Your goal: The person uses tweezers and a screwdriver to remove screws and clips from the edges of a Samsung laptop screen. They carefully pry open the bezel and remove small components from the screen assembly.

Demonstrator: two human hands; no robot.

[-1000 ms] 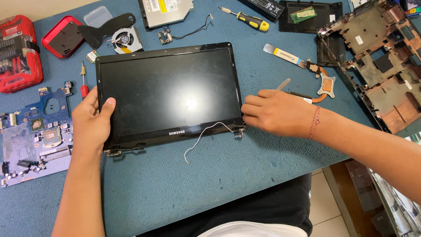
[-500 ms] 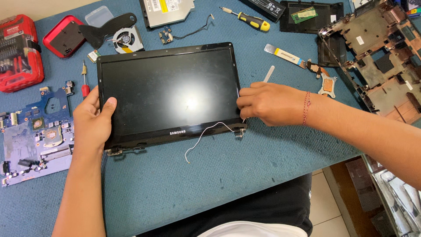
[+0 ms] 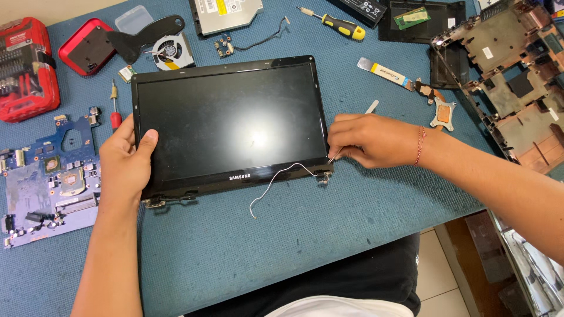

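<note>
A black laptop screen panel [image 3: 229, 123] lies flat on the blue mat, its glass dark. My left hand [image 3: 126, 161] grips the panel's left edge, thumb resting on the bezel. My right hand [image 3: 370, 141] pinches a thin pale pry tool [image 3: 372, 107], whose tip meets the right bezel edge just above the lower right hinge [image 3: 322, 176]. A loose white wire [image 3: 276, 182] trails from that corner onto the mat.
To the left lie a blue motherboard [image 3: 53, 176], a red bit case [image 3: 23, 67] and a small red screwdriver [image 3: 116, 111]. A fan [image 3: 170, 50], an optical drive [image 3: 226, 12] and a yellow screwdriver [image 3: 338, 24] lie behind. The stripped laptop base [image 3: 511, 76] is on the right.
My right hand slid the tool a little up the panel's right edge from the lower corner, then back down slightly. My left hand kept its grip.
</note>
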